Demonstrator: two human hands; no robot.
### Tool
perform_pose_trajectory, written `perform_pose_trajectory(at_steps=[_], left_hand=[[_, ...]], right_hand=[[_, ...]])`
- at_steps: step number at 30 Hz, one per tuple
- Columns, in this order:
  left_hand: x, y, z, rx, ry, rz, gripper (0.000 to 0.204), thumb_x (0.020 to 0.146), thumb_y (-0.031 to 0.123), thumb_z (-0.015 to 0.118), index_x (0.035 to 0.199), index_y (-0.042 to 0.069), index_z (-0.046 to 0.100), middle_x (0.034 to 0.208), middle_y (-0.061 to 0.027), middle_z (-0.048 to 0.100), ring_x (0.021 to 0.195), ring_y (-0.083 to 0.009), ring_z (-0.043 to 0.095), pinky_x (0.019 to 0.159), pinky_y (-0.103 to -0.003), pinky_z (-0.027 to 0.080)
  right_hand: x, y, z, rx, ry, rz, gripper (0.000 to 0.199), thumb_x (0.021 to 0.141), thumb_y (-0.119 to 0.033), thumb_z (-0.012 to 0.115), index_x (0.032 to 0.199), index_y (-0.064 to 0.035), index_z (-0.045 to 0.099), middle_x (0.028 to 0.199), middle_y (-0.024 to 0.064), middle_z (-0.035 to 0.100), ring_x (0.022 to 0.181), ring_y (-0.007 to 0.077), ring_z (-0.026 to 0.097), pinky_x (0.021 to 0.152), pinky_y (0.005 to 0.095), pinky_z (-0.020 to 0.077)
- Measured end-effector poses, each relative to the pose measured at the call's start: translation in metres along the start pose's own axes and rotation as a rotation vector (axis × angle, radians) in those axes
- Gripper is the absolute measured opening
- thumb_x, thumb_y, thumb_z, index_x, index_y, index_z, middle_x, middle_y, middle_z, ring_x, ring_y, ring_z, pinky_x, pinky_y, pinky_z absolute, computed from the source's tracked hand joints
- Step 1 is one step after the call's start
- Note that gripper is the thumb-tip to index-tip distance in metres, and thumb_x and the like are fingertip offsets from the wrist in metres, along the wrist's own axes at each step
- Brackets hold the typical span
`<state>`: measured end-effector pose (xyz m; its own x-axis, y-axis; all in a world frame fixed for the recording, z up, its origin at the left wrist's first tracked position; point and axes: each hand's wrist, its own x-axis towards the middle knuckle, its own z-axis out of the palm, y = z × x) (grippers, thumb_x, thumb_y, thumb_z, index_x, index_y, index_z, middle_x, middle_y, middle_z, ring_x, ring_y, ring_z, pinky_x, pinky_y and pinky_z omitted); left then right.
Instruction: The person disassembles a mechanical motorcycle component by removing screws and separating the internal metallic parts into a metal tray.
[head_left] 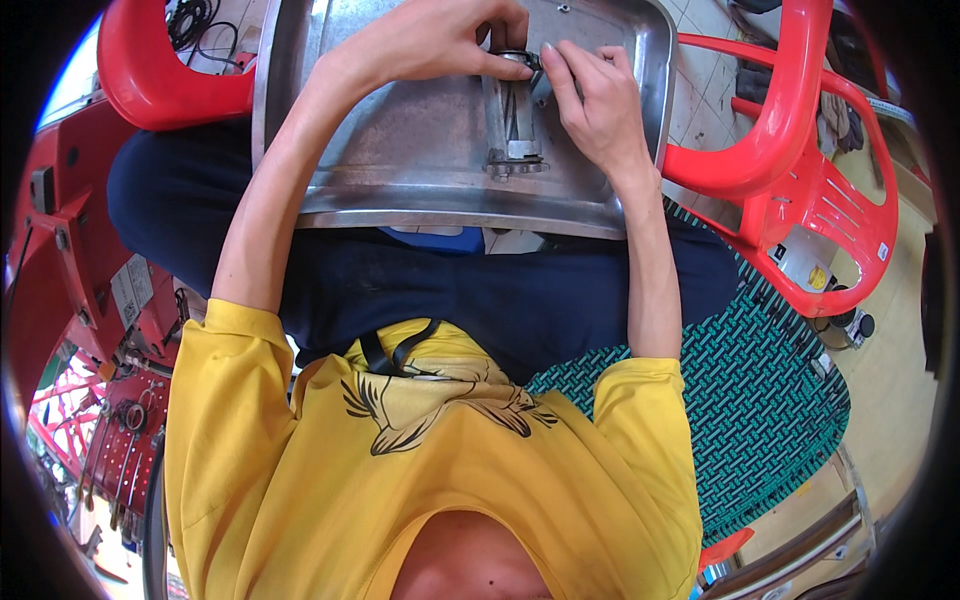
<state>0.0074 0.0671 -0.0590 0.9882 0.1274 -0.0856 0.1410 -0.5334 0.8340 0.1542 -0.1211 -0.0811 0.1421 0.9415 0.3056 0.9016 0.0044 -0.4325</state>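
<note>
A greyish metal part [520, 130] stands or lies in a metal tray [400, 205], with a wider, flange-like end toward me and long side walls running away. My left hand [460, 42] is closed at its far end, thumb and bent fingers gripping the rim there. Beside that end, my right hand [598, 100] is closed, thumb and forefinger pressed close to a small dark piece [534, 62] on the rim. Whatever the right fingertips pinch is too small to make out. A small metal bit [564, 8] lies near the tray's far side.
Red plastic chairs stand at the left [180, 80] and right [770, 130] of the tray. A green woven seat [730, 400] is under me. Red machinery [70, 230] and a red pegboard with tools [130, 430] are at far left. Black cable [195, 25] lies coiled at the back left.
</note>
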Motion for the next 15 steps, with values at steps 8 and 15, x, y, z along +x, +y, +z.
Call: perform_pose_trajectory(at_steps=[8,15], left_hand=[[0.0012,0.0000,-0.0003,0.008,-0.007,-0.005,0.034,0.082,0.031,0.079,0.088,-0.002,0.070,0.073,-0.0189,0.070,0.069,-0.0317,0.070,0.064,-0.041,0.054],[0.0017,-0.0005,-0.0003,0.028,-0.021,-0.004,0.035,0.082,0.032,0.079,0.088,-0.001,0.070,0.074,-0.0193,0.069,0.069,-0.0320,0.070,0.065,-0.042,0.053]], right_hand=[[0.0026,-0.0039,-0.0028,-0.040,-0.010,0.000,0.022,0.101,-0.025,0.062,0.089,-0.0058,0.063,0.078,0.0101,0.066,0.073,0.0321,0.063,0.078,0.0397,0.0426],[0.0028,-0.0075,-0.0064,0.046,-0.085,0.129,0.024,0.101,-0.024,0.060,0.087,-0.0042,0.063,0.077,0.0114,0.067,0.075,0.0326,0.063,0.078,0.0397,0.0432]])
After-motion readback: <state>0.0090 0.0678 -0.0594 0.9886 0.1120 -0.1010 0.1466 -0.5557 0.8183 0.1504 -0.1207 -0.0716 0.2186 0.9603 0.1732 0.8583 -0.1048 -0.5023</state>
